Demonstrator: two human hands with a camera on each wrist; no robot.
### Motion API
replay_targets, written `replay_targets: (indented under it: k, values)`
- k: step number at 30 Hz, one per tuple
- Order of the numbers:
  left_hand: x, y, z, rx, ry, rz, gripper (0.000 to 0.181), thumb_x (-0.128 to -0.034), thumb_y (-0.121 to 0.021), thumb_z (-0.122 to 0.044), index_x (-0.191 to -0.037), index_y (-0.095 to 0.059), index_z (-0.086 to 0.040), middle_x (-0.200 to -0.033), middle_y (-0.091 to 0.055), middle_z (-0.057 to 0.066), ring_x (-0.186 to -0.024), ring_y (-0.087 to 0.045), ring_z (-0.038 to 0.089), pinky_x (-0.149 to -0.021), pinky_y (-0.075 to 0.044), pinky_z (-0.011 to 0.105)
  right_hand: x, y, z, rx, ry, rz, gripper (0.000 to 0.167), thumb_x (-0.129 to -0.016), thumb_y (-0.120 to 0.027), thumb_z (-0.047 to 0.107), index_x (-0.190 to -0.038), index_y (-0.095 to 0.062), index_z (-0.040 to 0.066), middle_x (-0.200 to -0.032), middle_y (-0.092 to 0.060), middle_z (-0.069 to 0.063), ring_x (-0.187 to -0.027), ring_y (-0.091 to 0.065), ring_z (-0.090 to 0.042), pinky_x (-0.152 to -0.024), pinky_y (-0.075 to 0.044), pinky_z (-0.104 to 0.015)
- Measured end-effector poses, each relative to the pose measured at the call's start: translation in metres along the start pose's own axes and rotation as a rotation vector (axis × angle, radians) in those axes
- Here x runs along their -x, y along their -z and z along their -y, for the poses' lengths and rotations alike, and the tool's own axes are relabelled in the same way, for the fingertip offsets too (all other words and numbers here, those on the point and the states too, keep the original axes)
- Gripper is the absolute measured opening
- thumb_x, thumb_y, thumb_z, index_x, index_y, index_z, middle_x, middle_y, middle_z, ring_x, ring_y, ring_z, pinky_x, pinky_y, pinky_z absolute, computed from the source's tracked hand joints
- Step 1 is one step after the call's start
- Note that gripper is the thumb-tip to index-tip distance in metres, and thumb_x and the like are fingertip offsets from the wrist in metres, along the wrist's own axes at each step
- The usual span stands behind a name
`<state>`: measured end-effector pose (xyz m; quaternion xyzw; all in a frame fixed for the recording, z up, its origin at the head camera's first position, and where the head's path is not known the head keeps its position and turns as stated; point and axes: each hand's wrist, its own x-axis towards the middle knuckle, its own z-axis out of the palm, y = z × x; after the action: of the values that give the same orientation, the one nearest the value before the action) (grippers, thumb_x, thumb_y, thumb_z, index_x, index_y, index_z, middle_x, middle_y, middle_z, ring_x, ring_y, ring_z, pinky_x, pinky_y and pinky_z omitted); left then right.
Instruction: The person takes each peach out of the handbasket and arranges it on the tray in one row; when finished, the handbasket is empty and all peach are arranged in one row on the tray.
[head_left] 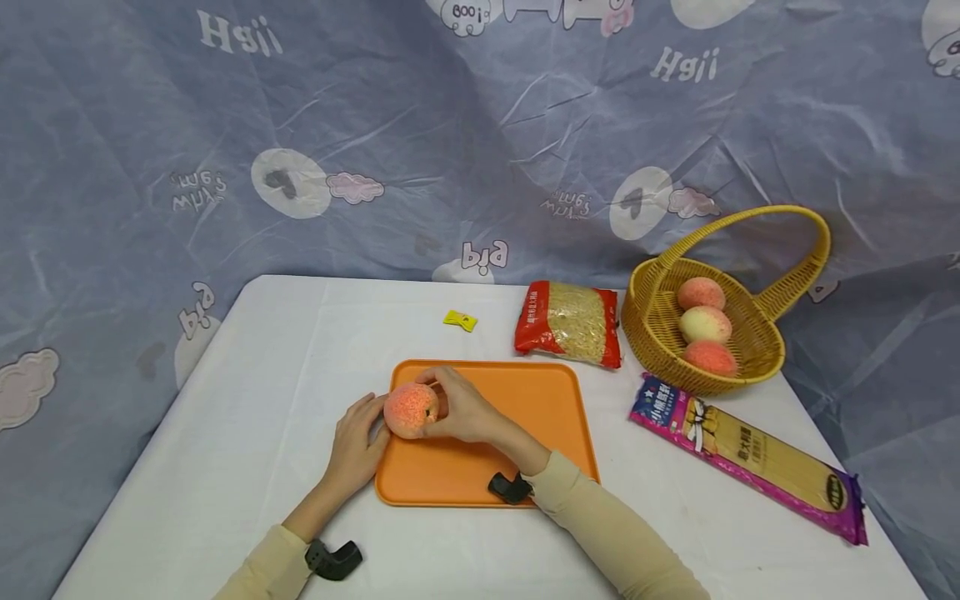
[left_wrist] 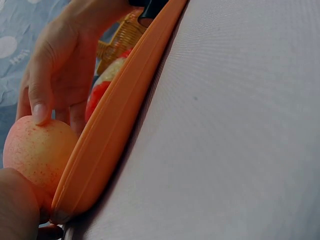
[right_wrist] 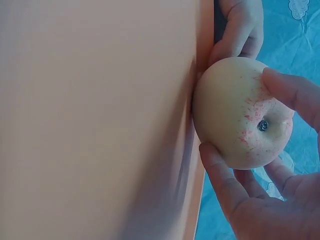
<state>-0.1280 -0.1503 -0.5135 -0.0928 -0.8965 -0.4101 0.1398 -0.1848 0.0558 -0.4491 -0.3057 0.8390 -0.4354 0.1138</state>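
Note:
In the head view, my right hand (head_left: 468,408) pinches a peach (head_left: 409,410), pink and speckled, at the left part of an orange tray (head_left: 517,467). The right wrist view shows the thumb and fingers spread around the peach (right_wrist: 235,112), with its dark stem hollow facing the camera. My left hand (head_left: 356,446) lies at the tray's left edge, right beside the peach, its fingers fairly straight. Only part of the left hand (left_wrist: 17,205) shows in the left wrist view, close to the tray's rim and the peach; its fingertips are mostly hidden there.
A yellow woven basket (head_left: 645,333) with three peaches stands at the back right. Near it lie a red-ended bag of pasta (head_left: 573,323) and a long purple noodle packet (head_left: 750,458). A small yellow wrapped candy (head_left: 460,320) lies behind the tray on the white table (head_left: 285,392).

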Motion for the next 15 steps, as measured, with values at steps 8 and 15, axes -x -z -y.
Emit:
replay_targets:
  k: [8, 15]
  values:
    - [0.0003, -0.0002, -0.0005, 0.002, -0.011, -0.004, 0.041, -0.0889, -0.059, -0.003, -0.13, -0.059, 0.0, -0.134, -0.06, 0.018, -0.134, -0.043, 0.04, -0.108, -0.026, 0.063, 0.0008, -0.0001, 0.0023, 0.033, -0.029, 0.024, 0.071, -0.074, -0.086, 0.02, -0.133, -0.048, 0.008, -0.13, -0.054, -0.007, -0.116, -0.051, -0.021, -0.101, -0.046, -0.039]
    - [0.0012, 0.0016, -0.0016, 0.001, -0.002, 0.01, 0.043, -0.0878, -0.059, -0.001, -0.13, -0.058, 0.0, -0.135, -0.059, 0.018, -0.135, -0.042, 0.04, -0.107, -0.027, 0.063, 0.0004, 0.0003, 0.0023, 0.078, -0.058, 0.048, 0.084, -0.071, -0.087, 0.022, -0.141, -0.043, 0.008, -0.14, -0.048, -0.011, -0.126, -0.049, -0.025, -0.108, -0.042, -0.044]
